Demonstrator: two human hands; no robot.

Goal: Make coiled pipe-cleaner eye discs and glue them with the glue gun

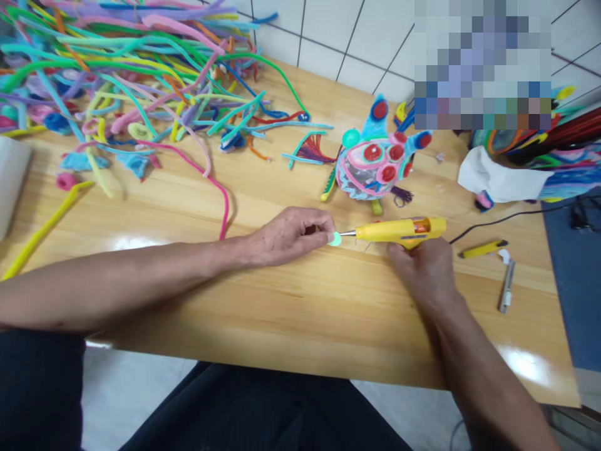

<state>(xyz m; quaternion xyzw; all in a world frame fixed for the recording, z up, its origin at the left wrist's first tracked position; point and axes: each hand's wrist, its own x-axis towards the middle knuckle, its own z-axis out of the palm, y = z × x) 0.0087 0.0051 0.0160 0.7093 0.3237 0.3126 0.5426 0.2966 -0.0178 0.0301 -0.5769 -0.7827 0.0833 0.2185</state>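
My right hand [425, 266] is wrapped round the grip of a yellow hot glue gun [389, 231], its metal nozzle pointing left. Between thumb and fingertips, my left hand [295, 237] pinches a small round mint-green piece [335, 239]. The nozzle tip is at the piece's edge; whether they touch I cannot tell. Just beyond the glue gun stands a colourful creature figure [375, 164] made of pipe cleaners, with red discs, pink outlines and blue horns. A fan of dark red and purple strands [312, 148] lies at its left.
Many loose pipe cleaners [154, 69] are heaped at the back left. A yellow cutter [483, 249] and a silver metal tool [507, 287] lie at right, near the black cord [498, 219]. More pipe cleaners [570, 172] and white paper [500, 178] are at the back right. A white box [12, 181] stands at the left edge.
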